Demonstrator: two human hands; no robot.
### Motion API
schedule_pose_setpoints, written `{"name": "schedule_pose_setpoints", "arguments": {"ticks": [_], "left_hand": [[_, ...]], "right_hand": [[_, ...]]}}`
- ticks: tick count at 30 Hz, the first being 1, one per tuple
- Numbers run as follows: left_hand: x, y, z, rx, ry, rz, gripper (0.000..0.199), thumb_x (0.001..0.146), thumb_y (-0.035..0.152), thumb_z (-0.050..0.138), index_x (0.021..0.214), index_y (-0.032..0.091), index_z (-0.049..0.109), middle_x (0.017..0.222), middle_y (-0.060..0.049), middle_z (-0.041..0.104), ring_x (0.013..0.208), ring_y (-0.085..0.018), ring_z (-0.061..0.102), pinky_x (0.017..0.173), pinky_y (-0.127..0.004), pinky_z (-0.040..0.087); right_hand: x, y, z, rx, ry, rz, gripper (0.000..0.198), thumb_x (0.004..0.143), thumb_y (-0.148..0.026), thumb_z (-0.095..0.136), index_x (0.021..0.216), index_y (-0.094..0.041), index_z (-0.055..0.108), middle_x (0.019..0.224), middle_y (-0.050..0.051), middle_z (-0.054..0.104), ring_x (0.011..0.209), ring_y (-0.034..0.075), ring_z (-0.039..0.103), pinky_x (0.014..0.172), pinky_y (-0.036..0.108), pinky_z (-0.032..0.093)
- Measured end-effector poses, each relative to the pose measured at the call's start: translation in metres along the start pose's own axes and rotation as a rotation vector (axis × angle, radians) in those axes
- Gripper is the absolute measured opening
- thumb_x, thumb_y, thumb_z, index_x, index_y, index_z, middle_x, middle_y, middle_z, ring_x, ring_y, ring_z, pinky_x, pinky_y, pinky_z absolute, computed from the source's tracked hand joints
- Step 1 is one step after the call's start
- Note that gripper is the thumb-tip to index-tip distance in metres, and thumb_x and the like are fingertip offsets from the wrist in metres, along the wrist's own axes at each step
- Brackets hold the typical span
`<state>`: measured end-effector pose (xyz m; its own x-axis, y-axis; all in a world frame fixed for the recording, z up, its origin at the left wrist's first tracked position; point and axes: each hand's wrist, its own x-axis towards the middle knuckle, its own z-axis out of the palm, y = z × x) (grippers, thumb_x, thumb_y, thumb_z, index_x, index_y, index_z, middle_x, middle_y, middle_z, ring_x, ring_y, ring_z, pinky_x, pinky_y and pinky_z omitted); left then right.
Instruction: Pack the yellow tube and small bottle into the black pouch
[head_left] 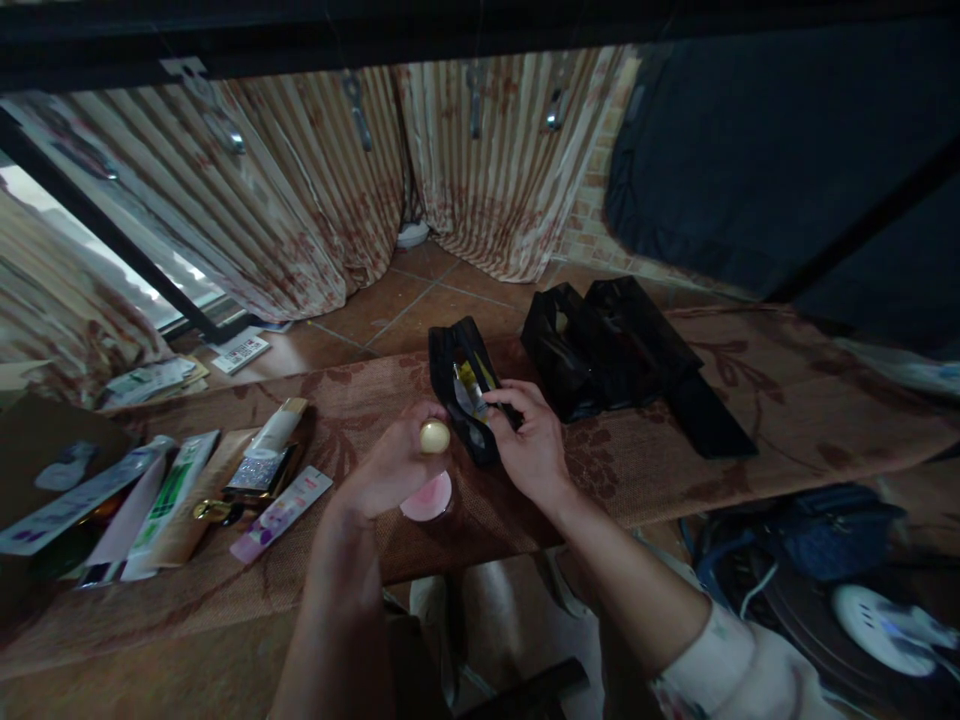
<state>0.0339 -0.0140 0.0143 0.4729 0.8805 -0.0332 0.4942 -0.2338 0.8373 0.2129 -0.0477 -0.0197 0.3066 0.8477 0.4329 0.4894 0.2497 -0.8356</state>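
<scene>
My left hand [394, 458] is closed around a small item with a round pale-gold cap [435, 436]; the rest of that item is hidden by the fingers. My right hand [531, 445] grips the near right side of an open black pouch [484, 440], thumb and fingers at its opening. Inside the pouch, yellow and clear-looking small items [469, 385] show, too blurred to name. Just below my left hand, a round container with a pink top [427, 498] stands on the brown patterned cloth [352, 390].
On the left lie several tubes [174, 490], a glittery bottle [262, 468] and a pink-and-white tube [281, 512], beside a cardboard box [60, 425]. A larger black organizer bag [600, 345] stands to the right. A blue bag [817, 530] is below the table edge.
</scene>
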Motion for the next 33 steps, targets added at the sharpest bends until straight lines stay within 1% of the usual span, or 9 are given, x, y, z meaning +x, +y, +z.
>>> {"name": "schedule_pose_setpoints", "arguments": {"ticks": [4,7,10,13,16,18,23,28,33], "left_hand": [[-0.002,0.000,-0.002,0.008,0.041,0.011,0.041,0.063,0.009,0.057,0.102,0.019,0.058,0.100,-0.003,0.062,0.091,-0.019,0.059,0.080,-0.033,0.047],[-0.002,-0.004,-0.002,-0.031,0.097,-0.013,0.039,0.066,0.013,0.059,0.104,0.020,0.056,0.094,-0.001,0.061,0.085,-0.018,0.058,0.075,-0.031,0.047],[0.000,-0.008,-0.001,-0.109,0.158,-0.030,0.032,0.072,0.021,0.062,0.103,0.019,0.056,0.086,0.001,0.060,0.076,-0.015,0.055,0.068,-0.028,0.046],[0.002,-0.008,-0.002,-0.150,0.221,-0.047,0.024,0.075,0.032,0.065,0.092,0.017,0.057,0.075,0.002,0.057,0.067,-0.013,0.051,0.060,-0.025,0.042],[0.003,-0.003,-0.005,-0.147,0.275,-0.069,0.027,0.076,0.042,0.067,0.078,0.017,0.055,0.066,0.004,0.052,0.059,-0.011,0.045,0.055,-0.023,0.036],[0.002,0.001,-0.007,-0.145,0.299,-0.080,0.030,0.075,0.045,0.067,0.076,0.017,0.055,0.064,0.005,0.051,0.058,-0.010,0.044,0.055,-0.023,0.035],[0.001,0.003,-0.006,-0.165,0.294,-0.078,0.032,0.075,0.045,0.068,0.085,0.016,0.059,0.069,0.004,0.055,0.062,-0.012,0.048,0.057,-0.024,0.037],[0.003,-0.005,-0.003,-0.162,0.272,-0.034,0.034,0.075,0.048,0.068,0.084,0.016,0.060,0.068,0.004,0.054,0.062,-0.012,0.047,0.057,-0.024,0.036],[0.003,-0.009,-0.002,-0.122,0.286,-0.027,0.033,0.076,0.047,0.068,0.085,0.016,0.062,0.069,0.003,0.056,0.063,-0.012,0.050,0.058,-0.024,0.037]], "right_hand": [[-0.001,0.001,0.000,-0.001,0.007,0.002,0.022,0.080,-0.014,0.056,0.092,-0.021,0.072,0.108,0.007,0.064,0.104,0.020,0.062,0.095,0.036,0.047],[-0.001,0.003,0.001,0.003,0.003,0.003,0.021,0.081,-0.015,0.056,0.092,-0.021,0.072,0.108,0.007,0.064,0.105,0.020,0.062,0.095,0.036,0.047],[-0.001,0.005,0.001,0.006,0.003,0.001,0.021,0.081,-0.016,0.056,0.093,-0.022,0.072,0.109,0.007,0.064,0.105,0.020,0.062,0.096,0.036,0.046],[-0.001,0.005,0.001,0.001,-0.003,0.001,0.021,0.081,-0.017,0.055,0.093,-0.022,0.072,0.109,0.007,0.064,0.105,0.020,0.061,0.096,0.036,0.046],[-0.002,0.005,0.000,-0.006,-0.007,0.004,0.020,0.082,-0.018,0.055,0.093,-0.022,0.072,0.110,0.007,0.064,0.105,0.020,0.061,0.097,0.037,0.045],[-0.002,0.005,0.000,-0.007,-0.011,0.006,0.020,0.083,-0.019,0.055,0.093,-0.022,0.072,0.110,0.007,0.064,0.105,0.020,0.061,0.097,0.037,0.045],[-0.002,0.003,0.000,-0.012,-0.021,0.020,0.019,0.083,-0.021,0.055,0.092,-0.022,0.072,0.110,0.007,0.064,0.105,0.021,0.061,0.096,0.038,0.045],[-0.002,0.003,0.000,-0.023,-0.022,0.022,0.019,0.083,-0.022,0.056,0.092,-0.022,0.072,0.110,0.007,0.064,0.106,0.021,0.060,0.097,0.038,0.044],[-0.002,0.004,-0.001,-0.031,-0.028,0.012,0.019,0.083,-0.023,0.056,0.092,-0.022,0.072,0.111,0.008,0.063,0.107,0.021,0.060,0.098,0.039,0.043]]}}
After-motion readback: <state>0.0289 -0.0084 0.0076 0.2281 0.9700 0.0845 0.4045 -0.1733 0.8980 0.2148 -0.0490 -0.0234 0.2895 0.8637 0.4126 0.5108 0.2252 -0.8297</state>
